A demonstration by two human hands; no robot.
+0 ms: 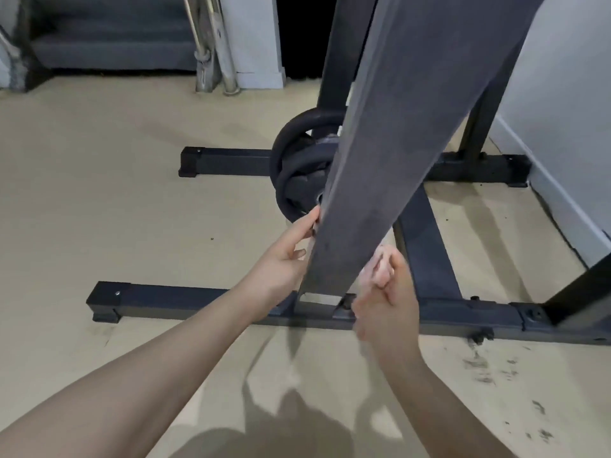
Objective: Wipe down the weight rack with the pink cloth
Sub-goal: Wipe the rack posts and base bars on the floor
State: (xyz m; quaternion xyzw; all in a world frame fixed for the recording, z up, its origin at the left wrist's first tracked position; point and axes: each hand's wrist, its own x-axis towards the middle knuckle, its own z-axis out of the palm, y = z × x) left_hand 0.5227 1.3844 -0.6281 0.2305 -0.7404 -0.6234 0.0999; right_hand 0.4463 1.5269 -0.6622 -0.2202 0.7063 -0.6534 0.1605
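Pink cloth [380, 264] sits bunched in the right hand [385, 300], pressed low against the rack [380, 143] upright; the left hand [284, 259] curls round that post's other edge. Judging by this, the base bars and far uprights remain.

Dim indoor light, soft shadows on the floor [99, 193], wide-angle bending, slight blur.

Carpeted stairs [112, 31], metal bars [211, 44], possibly barbells.
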